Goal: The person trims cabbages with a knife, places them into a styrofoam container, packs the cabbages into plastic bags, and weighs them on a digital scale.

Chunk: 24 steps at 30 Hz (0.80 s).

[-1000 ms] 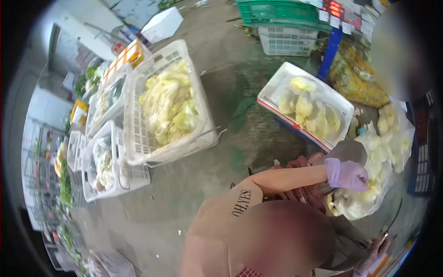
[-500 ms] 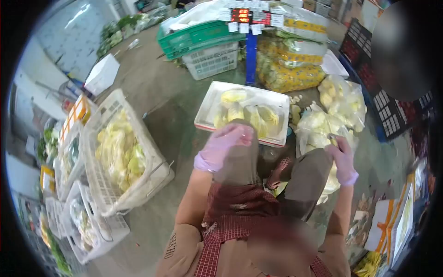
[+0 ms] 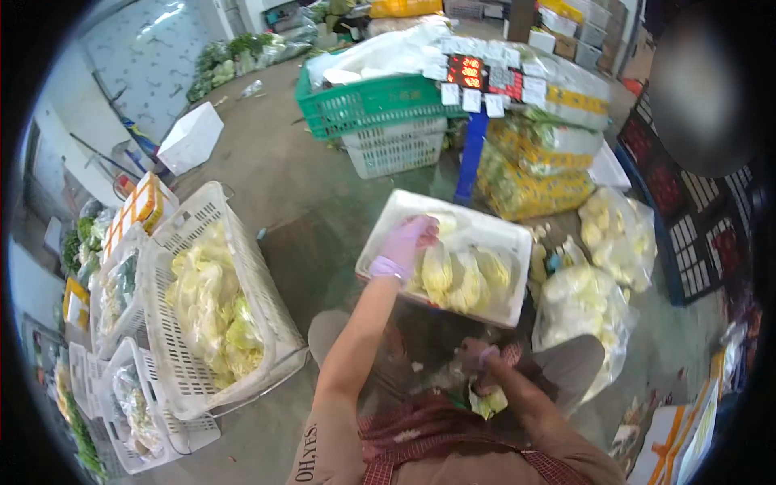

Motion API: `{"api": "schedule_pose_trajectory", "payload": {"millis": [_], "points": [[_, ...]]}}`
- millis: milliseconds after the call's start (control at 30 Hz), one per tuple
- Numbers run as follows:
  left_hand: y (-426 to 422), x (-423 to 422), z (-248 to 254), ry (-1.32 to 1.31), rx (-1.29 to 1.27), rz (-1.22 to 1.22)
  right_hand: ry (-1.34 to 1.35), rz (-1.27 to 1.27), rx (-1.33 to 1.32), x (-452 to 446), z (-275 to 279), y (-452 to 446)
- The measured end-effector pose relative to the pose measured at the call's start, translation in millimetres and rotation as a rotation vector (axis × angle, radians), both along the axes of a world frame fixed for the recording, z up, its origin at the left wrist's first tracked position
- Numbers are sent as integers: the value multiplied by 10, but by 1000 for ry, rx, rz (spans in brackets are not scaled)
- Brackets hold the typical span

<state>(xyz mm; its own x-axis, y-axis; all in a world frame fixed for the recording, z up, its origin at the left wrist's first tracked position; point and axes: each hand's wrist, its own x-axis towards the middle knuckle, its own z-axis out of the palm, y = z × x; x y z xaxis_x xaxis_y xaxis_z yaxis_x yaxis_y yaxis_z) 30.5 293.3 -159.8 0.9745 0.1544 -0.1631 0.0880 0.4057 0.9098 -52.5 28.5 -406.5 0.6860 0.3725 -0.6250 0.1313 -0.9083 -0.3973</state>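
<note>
My gloved left hand [image 3: 408,244] reaches over the left part of a white foam tray [image 3: 519,279]. Its fingers are closed beside a pale yellow cabbage [image 3: 443,221]; what they grip is hidden. Several more small peeled cabbages [image 3: 467,281] lie in the tray. Between my knees, in shadow, my right hand [image 3: 477,356] is closed; what it holds is too dark to make out. A leafy yellow-green piece [image 3: 488,401] is below it, near the red checked apron.
Left, a white crate [image 3: 283,323] holds yellow leaves [image 3: 212,303]. Bags of cabbages [image 3: 578,311] lie right of the tray. Behind stand a green crate [image 3: 372,105], a blue post [image 3: 471,158] with a red display [image 3: 466,71], and yellow sacks [image 3: 537,178]. Dark crates [image 3: 687,202] line the right.
The view has swung right, then tilted up slightly. My left hand has moved forward over the tray. My right hand has come from the right side in between my knees.
</note>
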Motion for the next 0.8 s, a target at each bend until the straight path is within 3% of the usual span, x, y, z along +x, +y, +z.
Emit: {"api": "schedule_pose_trajectory", "payload": {"millis": [33,100,133,167,333,433,500,567,600,667,700,800], "points": [[49,120,-103,-20,-13,-22,-387,77,481,-138,-554,-120],[135,291,-287,-1,15,-19,-366,81,459,-68,-987,-88],[192,375,-435,-2,19,-30,26,-2,-57,-12,-863,60],[214,439,-556,35,23,6,11,5,-45,102,-786,168],[185,668,-201,16,2,25,198,354,254,397,-189,572],[309,692,78,-4,-61,179,562,311,327,973,1446,1196],[497,697,103,-70,-166,329,321,216,398,1443,2129,1307],[630,650,219,-57,-198,463,-96,219,703,2064,2079,1407],[703,654,179,-35,-175,504,-231,149,678,2314,2220,1594],[759,655,143,-49,-183,489,-545,110,694,2782,2474,1950],[769,663,120,-55,-193,466,-673,158,865,3002,2530,2144],[741,728,135,-27,-173,401,-904,259,828,3665,2679,2737]]}}
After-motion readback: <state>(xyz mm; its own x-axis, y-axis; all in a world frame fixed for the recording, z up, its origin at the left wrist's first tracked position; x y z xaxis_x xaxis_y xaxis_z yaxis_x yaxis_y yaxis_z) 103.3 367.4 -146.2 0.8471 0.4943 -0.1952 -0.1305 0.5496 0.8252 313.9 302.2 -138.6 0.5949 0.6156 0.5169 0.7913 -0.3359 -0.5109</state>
